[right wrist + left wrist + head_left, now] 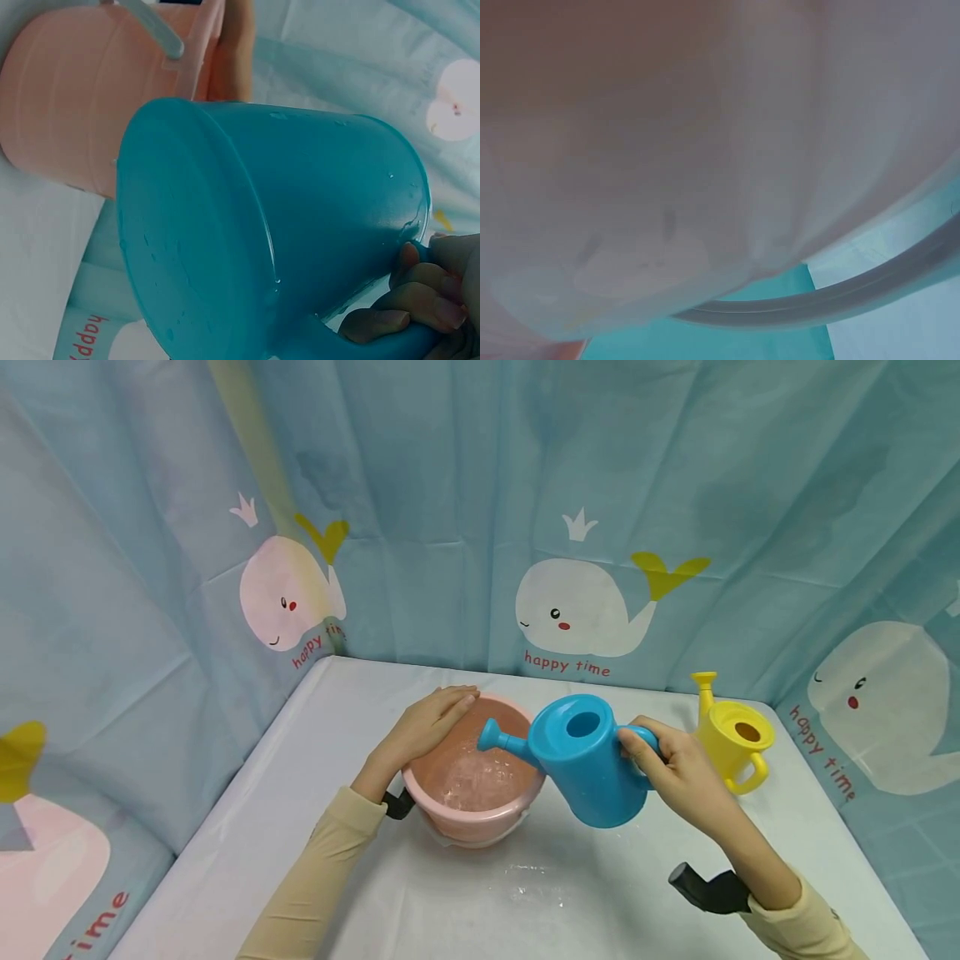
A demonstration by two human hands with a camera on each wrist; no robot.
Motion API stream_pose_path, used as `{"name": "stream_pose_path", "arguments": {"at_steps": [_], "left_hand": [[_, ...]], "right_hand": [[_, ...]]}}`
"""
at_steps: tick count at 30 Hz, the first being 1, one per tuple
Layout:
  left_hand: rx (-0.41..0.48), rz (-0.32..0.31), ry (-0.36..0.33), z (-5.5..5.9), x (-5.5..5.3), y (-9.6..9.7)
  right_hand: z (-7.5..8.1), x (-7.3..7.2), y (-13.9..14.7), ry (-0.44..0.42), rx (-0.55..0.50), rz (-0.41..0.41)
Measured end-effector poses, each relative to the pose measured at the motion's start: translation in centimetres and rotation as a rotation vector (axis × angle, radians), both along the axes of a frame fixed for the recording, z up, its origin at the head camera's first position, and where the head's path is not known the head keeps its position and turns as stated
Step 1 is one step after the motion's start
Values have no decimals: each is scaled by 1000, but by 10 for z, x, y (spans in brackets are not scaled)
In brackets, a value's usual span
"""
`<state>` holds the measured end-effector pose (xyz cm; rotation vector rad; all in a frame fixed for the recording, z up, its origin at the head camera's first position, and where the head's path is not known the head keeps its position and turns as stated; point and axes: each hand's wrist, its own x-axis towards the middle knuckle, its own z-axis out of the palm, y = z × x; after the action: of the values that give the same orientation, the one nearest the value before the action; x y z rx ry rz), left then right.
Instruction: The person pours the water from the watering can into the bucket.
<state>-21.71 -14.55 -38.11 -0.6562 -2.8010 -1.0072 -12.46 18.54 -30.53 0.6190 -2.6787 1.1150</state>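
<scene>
In the head view my left hand (429, 725) rests along the left rim of a pink bucket (474, 817), its fingers stretched out together. Clear water (483, 777) shows inside the bucket. My right hand (673, 770) grips the handle of a blue watering can (592, 772), held up to the right of the bucket. The can's spout (504, 742) points left over the bucket opening; I see no stream from it. From the right wrist, curled fingers (420, 300) wrap the can's handle, and droplets dot the can (322, 195). The bucket wall (667, 187) fills most of the left wrist view.
A yellow watering can (735, 739) stands at the back right of the white table (420, 893). Some water (532, 885) lies on the tabletop before the bucket. Blue whale-printed curtains (420, 602) hang behind and at both sides. A bucket handle (817, 304) hangs below its wall.
</scene>
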Motion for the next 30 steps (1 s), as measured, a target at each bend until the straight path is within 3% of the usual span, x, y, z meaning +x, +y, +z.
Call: {"name": "stream_pose_path", "arguments": {"at_steps": [8, 17, 30], "left_hand": [[11, -5, 36, -2, -1, 1], [4, 4, -9, -1, 1, 0], [-24, 17, -17, 1, 1, 2]], "right_hand": [[-1, -2, 0, 9, 11, 1], [-1, -3, 0, 16, 10, 2], [-1, -3, 0, 6, 14, -5]]}}
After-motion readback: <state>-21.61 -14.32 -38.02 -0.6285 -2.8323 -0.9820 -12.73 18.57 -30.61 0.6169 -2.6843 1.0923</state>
